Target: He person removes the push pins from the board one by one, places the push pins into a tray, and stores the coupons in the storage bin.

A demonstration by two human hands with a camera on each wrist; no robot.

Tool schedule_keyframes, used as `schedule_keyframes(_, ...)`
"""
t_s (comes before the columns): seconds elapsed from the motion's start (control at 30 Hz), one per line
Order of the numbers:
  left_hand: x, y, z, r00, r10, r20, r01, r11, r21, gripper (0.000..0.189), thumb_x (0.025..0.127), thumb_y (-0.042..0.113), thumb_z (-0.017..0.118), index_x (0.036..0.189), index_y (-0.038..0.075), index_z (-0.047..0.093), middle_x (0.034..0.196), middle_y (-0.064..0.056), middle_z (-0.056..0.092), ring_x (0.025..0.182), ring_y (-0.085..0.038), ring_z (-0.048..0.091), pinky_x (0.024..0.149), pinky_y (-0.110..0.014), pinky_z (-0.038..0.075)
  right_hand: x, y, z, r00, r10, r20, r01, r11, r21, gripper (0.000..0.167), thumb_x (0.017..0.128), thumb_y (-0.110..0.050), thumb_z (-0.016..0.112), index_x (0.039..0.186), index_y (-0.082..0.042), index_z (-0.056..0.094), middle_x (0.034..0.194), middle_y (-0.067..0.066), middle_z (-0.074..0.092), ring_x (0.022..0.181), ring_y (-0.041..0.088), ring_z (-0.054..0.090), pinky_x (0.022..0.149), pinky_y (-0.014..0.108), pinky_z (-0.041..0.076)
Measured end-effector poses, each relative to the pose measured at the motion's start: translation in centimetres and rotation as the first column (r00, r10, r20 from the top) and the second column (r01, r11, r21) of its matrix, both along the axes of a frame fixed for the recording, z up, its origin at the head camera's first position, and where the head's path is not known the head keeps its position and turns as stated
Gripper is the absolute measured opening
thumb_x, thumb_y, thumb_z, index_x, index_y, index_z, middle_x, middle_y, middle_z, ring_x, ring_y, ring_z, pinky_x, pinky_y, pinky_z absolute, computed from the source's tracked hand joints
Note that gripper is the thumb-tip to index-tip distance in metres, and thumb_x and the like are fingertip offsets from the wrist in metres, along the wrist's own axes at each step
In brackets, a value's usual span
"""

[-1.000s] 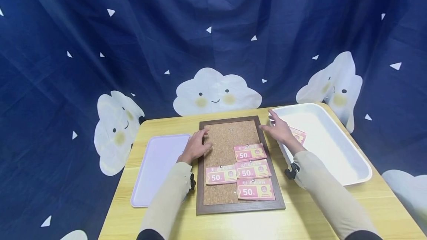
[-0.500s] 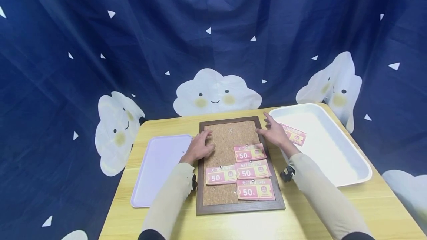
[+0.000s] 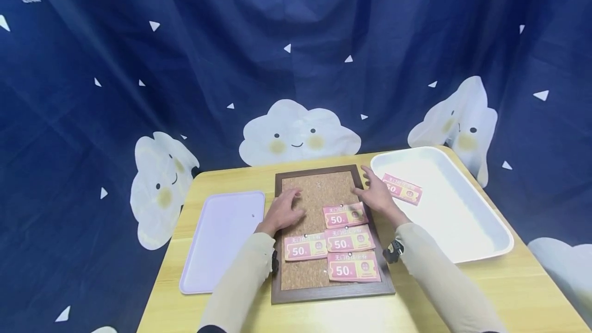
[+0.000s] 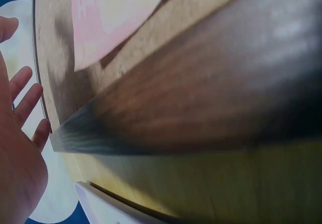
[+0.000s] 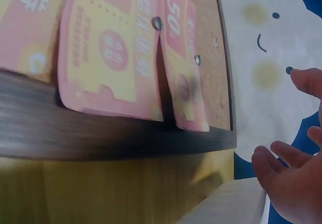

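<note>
A cork board point(image 3: 305, 202) in a dark brown frame lies on the table. Several pink-and-yellow coupons point(image 3: 351, 240) marked 50 are fixed to its lower and right parts with round-headed pushpins point(image 5: 157, 23). My left hand point(image 3: 281, 213) is over the board's left edge, fingers relaxed and holding nothing; in the left wrist view, the left hand point(image 4: 20, 133) shows spread fingers. My right hand point(image 3: 376, 197) hovers at the board's upper right edge, between it and the white tray. Loosely bent fingers with nothing between them show on the right hand point(image 5: 297, 168) in the right wrist view.
On the right stands a white tray point(image 3: 462, 220) with one loose coupon point(image 3: 402, 189) in it. A flat lilac tray point(image 3: 217, 251) lies to the left, with a tiny dark object point(image 3: 253, 215) on it. Behind the table point(image 3: 231, 176) hangs a blue curtain point(image 3: 208, 66).
My right hand has moved left from the white tray toward the board, uncovering the loose coupon. My left hand has shifted slightly right over the board. The head view has tilted up a little.
</note>
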State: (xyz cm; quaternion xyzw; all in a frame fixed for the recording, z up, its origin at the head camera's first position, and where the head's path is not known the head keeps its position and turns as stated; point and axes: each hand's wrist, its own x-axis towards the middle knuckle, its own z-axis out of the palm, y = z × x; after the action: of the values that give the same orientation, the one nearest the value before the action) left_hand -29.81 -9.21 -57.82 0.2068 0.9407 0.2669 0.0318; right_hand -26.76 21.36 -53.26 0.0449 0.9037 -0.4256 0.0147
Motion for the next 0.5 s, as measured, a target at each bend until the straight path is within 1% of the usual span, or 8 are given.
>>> schedule_keyframes(0.2,0.0,0.3,-0.2,1.0,-0.003,-0.017,0.002,1.0,-0.018,0.067,0.083,0.041,0.064,0.143,0.021,0.043,0.134,0.003,0.056,0.129,-0.017,0.049,0.11,-0.045,0.035,0.3,-0.5,-1.1,1.0,-0.001,0.027,0.001,1.0,-0.013,0.084,0.087,-0.03,0.068,0.154,-0.016,0.02,0.153,0.023,0.033,0.136,0.045,0.039,0.105,0.058,0.038)
schedule_keyframes(0.4,0.0,0.8,-0.3,0.999,-0.03,-0.021,0.031,0.999,0.018,0.068,0.084,0.04,0.064,0.145,0.02,0.042,0.135,0.002,0.056,0.13,-0.02,0.047,0.109,-0.05,0.035,0.4,-0.7,-2.0,1.0,-0.002,0.027,0.002,1.0,-0.015,0.081,0.087,-0.026,0.067,0.153,-0.013,0.022,0.151,0.025,0.036,0.134,0.046,0.04,0.106,0.059,0.037)
schedule_keyframes(0.5,0.1,1.1,-0.6,0.999,-0.042,-0.027,0.042,0.999,0.019,0.068,0.084,0.043,0.063,0.145,0.02,0.041,0.135,0.001,0.056,0.13,-0.021,0.048,0.109,-0.052,0.035,0.5,-0.8,-2.3,0.999,0.001,0.048,0.0,1.0,-0.018,0.079,0.087,-0.025,0.067,0.153,-0.013,0.024,0.151,0.024,0.035,0.135,0.046,0.039,0.106,0.06,0.036)
